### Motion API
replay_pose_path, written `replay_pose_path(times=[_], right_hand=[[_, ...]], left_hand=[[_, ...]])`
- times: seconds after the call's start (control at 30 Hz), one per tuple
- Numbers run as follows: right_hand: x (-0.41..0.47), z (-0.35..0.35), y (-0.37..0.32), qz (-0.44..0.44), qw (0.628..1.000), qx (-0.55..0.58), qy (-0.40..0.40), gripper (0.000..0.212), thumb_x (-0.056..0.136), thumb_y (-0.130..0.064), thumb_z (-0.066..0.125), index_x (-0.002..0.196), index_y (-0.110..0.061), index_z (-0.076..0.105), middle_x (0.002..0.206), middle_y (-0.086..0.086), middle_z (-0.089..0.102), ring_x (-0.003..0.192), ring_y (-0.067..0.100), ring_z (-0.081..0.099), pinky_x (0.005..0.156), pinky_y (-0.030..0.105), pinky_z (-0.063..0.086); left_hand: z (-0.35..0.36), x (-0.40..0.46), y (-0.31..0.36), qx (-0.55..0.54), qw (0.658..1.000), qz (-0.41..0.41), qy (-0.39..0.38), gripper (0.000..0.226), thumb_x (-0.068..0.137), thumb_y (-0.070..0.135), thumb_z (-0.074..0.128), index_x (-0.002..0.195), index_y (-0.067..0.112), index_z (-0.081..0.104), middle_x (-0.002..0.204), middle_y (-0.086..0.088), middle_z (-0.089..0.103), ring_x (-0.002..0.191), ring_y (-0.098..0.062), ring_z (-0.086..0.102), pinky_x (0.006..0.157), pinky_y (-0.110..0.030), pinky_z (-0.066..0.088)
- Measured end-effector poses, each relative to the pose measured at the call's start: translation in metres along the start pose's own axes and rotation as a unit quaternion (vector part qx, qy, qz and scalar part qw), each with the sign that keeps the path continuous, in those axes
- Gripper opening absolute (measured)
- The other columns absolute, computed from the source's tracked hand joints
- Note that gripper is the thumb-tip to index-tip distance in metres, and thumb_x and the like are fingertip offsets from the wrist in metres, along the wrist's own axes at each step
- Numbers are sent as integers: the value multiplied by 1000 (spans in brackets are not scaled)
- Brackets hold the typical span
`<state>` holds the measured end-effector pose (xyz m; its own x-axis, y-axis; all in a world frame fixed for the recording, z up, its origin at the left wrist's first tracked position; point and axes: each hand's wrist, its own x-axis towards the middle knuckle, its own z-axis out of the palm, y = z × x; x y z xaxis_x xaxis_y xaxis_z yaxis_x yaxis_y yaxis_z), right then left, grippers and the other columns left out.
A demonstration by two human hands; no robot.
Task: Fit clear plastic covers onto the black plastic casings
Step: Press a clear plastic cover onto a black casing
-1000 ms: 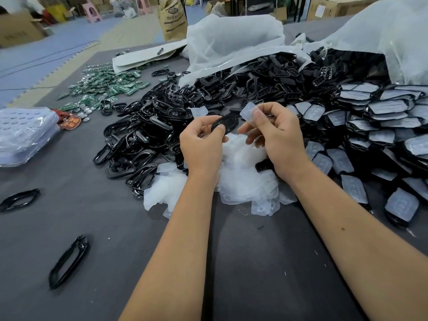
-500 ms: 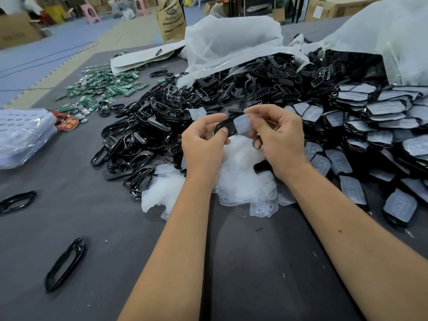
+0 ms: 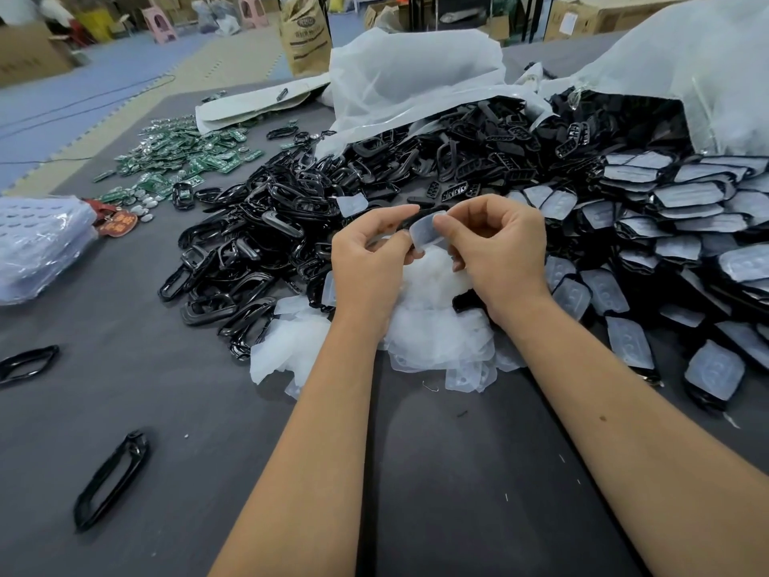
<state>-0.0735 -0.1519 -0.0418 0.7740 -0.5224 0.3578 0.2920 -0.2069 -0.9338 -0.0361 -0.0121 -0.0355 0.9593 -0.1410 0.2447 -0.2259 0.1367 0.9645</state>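
1. A heap of loose black plastic casings sprawls across the grey table.
2. Left hand grips one small black casing, fingers curled round it.
3. Right hand pinches a clear plastic cover against it; I'd align edges squarely before pressing.

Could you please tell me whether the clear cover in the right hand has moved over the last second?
Yes. The clear cover has moved left onto the black casing, judged against the white cover pile.

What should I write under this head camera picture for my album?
Left hand holds a black casing while right hand presses a clear cover on.
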Motion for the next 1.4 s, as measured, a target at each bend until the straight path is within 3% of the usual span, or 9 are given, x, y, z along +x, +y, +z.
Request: replay_pose_path(times=[0.33, 0.63, 1.03, 1.23, 1.4], right_hand=[[-2, 1, -3, 0, 999, -18, 27, 14, 85, -21, 85, 77, -15, 75, 65, 5, 71, 46, 21, 63, 47, 29, 52], [-2, 2, -5, -10, 999, -38, 28, 14, 85, -22, 84, 78, -15, 75, 63, 1, 72, 45, 20, 65, 45, 31, 53], [-1, 3, -2, -3, 998, -58, 39, 17, 82, -22, 86, 76, -18, 71, 64, 1, 72, 48, 20, 67, 44, 34, 56], [1, 2, 1, 36, 999, -5, 33, 31, 77, -25, 91, 89, -17, 64, 66, 3, 69, 49, 22, 63, 44, 30, 49], [3, 1, -2, 92, 992, 83, -34, 18, 85, -14, 86, 92, -8, 71, 68, 0, 69, 51, 12, 60, 45, 24, 48]], left_hand=[[0, -1, 2, -32, 999, -16, -10, 39, 89, -3, 46, 102, 10, 81, 97, -10, 78, 67, -21, 71, 61, -22, 52], [0, -2, 2, 13, 1000, 15, -16, 25, 90, -2, 63, 103, 11, 79, 86, 0, 79, 66, -13, 71, 64, -20, 55], [0, -1, 0, 20, 999, 11, -24, 24, 91, -3, 66, 101, 15, 78, 84, 3, 79, 63, -11, 70, 63, -19, 54], [-1, 0, 0, 2, 1000, 3, -20, 26, 92, -4, 65, 101, 16, 79, 85, 1, 78, 62, -12, 69, 63, -18, 53], [-3, 2, 2, -29, 999, -19, -24, 27, 93, -7, 62, 104, 12, 79, 80, 2, 75, 62, -13, 65, 63, -19, 52]])
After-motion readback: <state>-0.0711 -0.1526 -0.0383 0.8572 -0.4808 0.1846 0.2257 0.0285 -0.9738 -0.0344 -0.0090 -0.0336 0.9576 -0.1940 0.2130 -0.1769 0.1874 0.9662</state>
